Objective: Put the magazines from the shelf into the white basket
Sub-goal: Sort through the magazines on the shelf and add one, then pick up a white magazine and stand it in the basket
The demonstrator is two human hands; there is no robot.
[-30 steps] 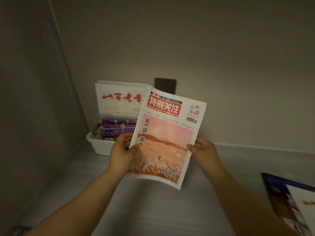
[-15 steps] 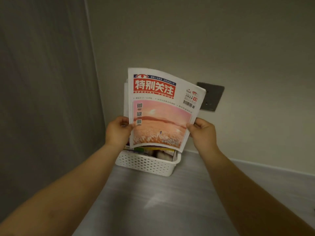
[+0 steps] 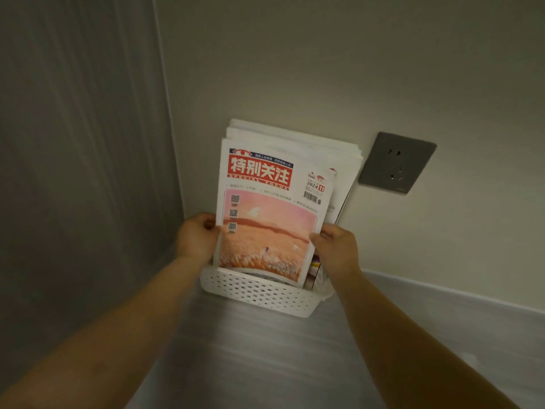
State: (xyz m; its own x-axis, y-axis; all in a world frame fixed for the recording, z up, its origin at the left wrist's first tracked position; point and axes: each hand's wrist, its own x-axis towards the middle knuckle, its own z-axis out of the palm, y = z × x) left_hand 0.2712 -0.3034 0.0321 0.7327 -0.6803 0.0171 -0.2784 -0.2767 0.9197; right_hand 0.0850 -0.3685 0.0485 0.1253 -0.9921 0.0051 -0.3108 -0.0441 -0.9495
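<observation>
In one white basket (image 3: 259,296), one pink magazine (image 3: 265,228) upright, left hand (image 3: 197,236), right hand (image 3: 336,246), fingers (image 3: 208,221) pinching its edges

A pale cream back wall (image 3: 324,69) meets a grey side wall (image 3: 73,143) with faint vertical grain in a straight corner seam on the left. A dark grey socket (image 3: 396,162) is set tilted in view on the back wall, and a pale strip (image 3: 457,293) runs along that wall's foot. Below lies a grey wood-grain surface (image 3: 265,364), and the light is dim and warm.
</observation>
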